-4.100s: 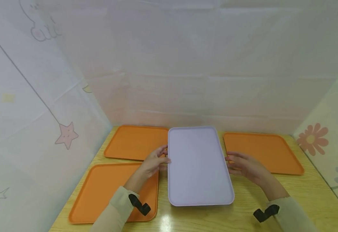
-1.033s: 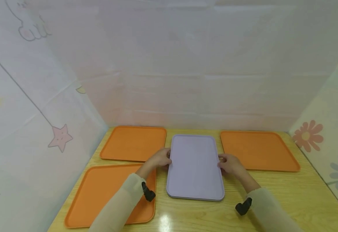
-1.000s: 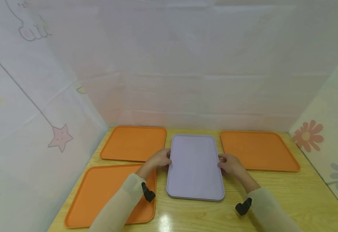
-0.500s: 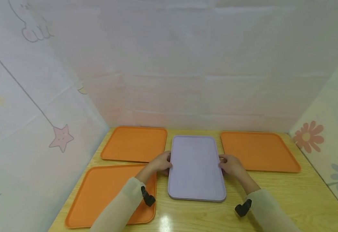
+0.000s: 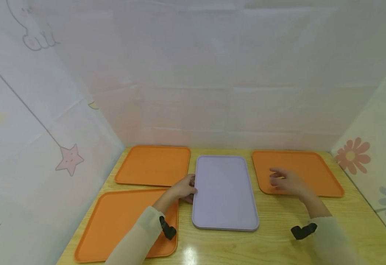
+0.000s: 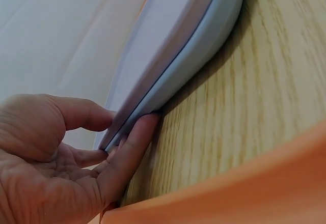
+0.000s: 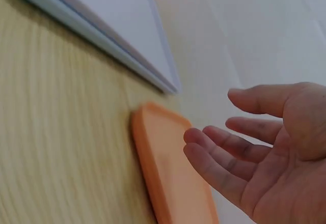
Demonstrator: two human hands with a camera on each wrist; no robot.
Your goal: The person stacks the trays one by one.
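A lavender tray (image 5: 225, 191) lies in the middle of the table, stacked on a pale blue-grey tray (image 6: 204, 51) whose side shows in the wrist views. At the stack's left edge, my left hand (image 5: 183, 188) pinches the rim, thumb against the lavender tray and fingers along the lower tray's side. My right hand (image 5: 289, 182) hovers above the near left part of an orange tray (image 5: 308, 169) on the right. Its fingers are spread and slightly bent, holding nothing in the right wrist view.
Two more orange trays lie on the left: a back tray (image 5: 154, 165) and a front tray (image 5: 123, 221) beneath my left forearm. The wooden table (image 5: 279, 235) is bordered by a pale back wall cloth (image 5: 226, 92) and printed side cloths.
The lavender tray came down onto the stack and was straightened. In the last half second my right hand let go of its edge and moved right; my left hand stayed.
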